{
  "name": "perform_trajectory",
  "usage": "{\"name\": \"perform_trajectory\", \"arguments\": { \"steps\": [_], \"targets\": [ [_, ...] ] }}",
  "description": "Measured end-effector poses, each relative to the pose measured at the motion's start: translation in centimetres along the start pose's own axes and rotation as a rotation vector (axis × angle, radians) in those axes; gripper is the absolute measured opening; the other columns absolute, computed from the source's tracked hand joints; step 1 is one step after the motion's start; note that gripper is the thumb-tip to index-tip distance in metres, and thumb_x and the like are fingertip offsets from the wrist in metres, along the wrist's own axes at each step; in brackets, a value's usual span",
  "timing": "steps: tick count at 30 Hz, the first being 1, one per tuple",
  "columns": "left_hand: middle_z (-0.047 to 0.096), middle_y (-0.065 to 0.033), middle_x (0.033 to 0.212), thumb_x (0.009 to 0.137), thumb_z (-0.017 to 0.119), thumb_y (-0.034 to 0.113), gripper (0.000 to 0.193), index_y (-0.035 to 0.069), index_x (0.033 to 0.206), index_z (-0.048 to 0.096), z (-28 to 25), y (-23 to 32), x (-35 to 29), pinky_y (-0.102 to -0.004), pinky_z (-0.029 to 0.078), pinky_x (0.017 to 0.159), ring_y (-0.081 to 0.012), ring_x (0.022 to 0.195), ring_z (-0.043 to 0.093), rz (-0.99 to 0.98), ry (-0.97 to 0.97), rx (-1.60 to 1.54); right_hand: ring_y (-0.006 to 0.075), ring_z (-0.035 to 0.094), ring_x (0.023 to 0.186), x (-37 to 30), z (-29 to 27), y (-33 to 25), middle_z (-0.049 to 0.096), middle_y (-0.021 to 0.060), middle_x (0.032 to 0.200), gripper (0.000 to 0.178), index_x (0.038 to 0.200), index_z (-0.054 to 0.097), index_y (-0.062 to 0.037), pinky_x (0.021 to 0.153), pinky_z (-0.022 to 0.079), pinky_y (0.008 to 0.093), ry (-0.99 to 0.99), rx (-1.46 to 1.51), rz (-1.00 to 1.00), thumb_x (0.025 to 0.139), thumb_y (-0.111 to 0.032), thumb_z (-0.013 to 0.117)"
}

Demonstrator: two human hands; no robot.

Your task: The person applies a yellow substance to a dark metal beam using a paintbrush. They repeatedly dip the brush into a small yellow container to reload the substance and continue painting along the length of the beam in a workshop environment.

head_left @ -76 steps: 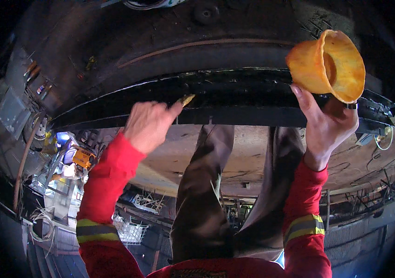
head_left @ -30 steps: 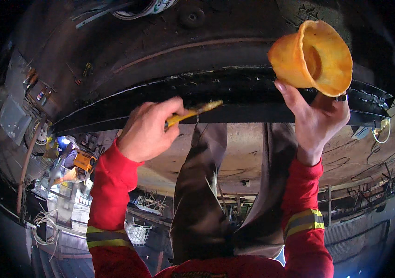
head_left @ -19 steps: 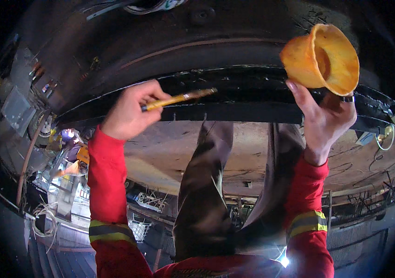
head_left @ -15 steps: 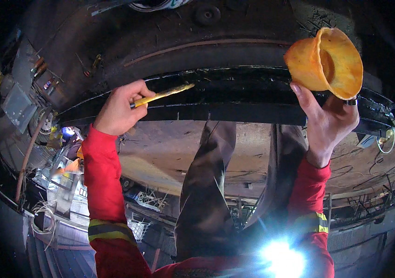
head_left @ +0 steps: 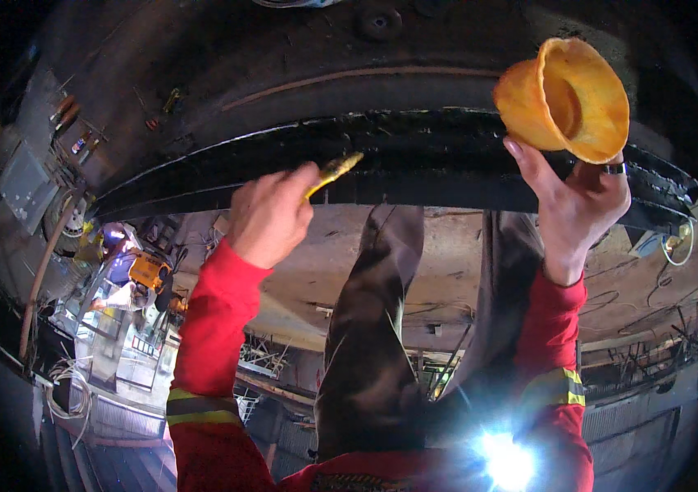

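Note:
My left hand (head_left: pixel 271 215) is closed around a slim yellow brush (head_left: pixel 335 173), its tip pointing right and away over the long black beam (head_left: pixel 414 182). Whether the tip touches the beam, I cannot tell. On the right, my right hand (head_left: pixel 580 201) grips an orange cup (head_left: pixel 562 100) with a wide, uneven rim from below. The cup is tilted, so its mouth faces right and partly toward me. Its inside shows a round bottom, and no contents can be made out.
A light-coloured cable coil (head_left: pixel 68 392) hangs at the left. Hand tools with orange handles (head_left: pixel 63 111) lie at the far left. Another person (head_left: pixel 123 246) is at the left, beside an orange machine (head_left: pixel 150 272). A dark disc (head_left: pixel 379 23) lies beyond the beam.
My left hand has moved right with the brush, which is now angled more steeply. My right hand and the cup have shifted slightly left and up.

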State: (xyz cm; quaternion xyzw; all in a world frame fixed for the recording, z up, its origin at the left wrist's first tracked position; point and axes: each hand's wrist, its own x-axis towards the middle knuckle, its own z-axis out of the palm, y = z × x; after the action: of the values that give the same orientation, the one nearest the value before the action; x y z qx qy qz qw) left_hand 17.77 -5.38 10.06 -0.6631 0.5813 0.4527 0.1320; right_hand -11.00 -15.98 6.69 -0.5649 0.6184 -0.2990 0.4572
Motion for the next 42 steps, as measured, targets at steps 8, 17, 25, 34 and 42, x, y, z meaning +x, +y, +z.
{"name": "perform_trajectory", "arguments": {
  "steps": [8,17,25,34,42],
  "targets": [
    [0.069,-0.0116,0.092,0.088,0.068,0.001,0.021,0.002,0.108,0.064,-4.8,0.2,-7.2,-0.0304,0.052,0.071,-0.0202,0.081,0.069,0.081,0.208,-0.446,0.0202,0.064,0.102,-3.6,0.7,-2.5,0.069,0.008,0.112,0.058,0.112,0.068,-0.0017,0.092,0.05,0.0335,0.002,-0.059,-0.061,0.06,-0.008,0.094],
    [0.065,-0.0117,0.08,0.078,0.072,-0.002,0.022,-0.001,0.1,0.069,-19.9,5.7,-12.7,-0.0364,0.05,0.067,-0.0277,0.071,0.063,0.726,0.306,0.023,0.0289,0.06,0.103,-8.3,2.1,-10.5,0.068,0.0081,0.112,0.067,0.119,0.068,-0.0119,0.093,0.045,0.0402,-0.087,-0.176,-0.377,0.054,-0.014,0.089],
    [0.064,-0.0127,0.08,0.077,0.069,-0.002,0.019,0.001,0.096,0.069,-19.1,6.3,-18.2,-0.0406,0.048,0.065,-0.0316,0.072,0.062,0.667,0.43,0.273,0.0281,0.059,0.102,-12.1,1.5,-10.8,0.068,0.0074,0.111,0.063,0.116,0.069,-0.0115,0.092,0.045,0.0407,-0.046,-0.228,-0.419,0.056,-0.017,0.089],
    [0.054,-0.0087,0.079,0.077,0.071,0.006,0.018,0.006,0.095,0.066,-7.9,7.9,-23.1,-0.0395,0.049,0.066,-0.0276,0.076,0.061,0.654,0.526,0.564,0.0285,0.06,0.1,-20.9,0.8,-11.1,0.067,0.0094,0.11,0.06,0.113,0.07,-0.01,0.089,0.046,0.0418,-0.073,-0.274,-0.54,0.057,-0.019,0.09],
    [0.068,-0.0146,0.084,0.083,0.068,0.004,0.012,0.001,0.095,0.07,-2.0,1.2,-23.3,-0.0342,0.051,0.065,-0.03,0.073,0.067,0.609,0.275,-0.064,0.0252,0.058,0.103,-28.7,3.5,-7.4,0.066,0.0074,0.113,0.059,0.114,0.07,-0.0119,0.092,0.043,0.039,-0.087,-0.365,-0.46,0.059,-0.024,0.088]
  ]
}}
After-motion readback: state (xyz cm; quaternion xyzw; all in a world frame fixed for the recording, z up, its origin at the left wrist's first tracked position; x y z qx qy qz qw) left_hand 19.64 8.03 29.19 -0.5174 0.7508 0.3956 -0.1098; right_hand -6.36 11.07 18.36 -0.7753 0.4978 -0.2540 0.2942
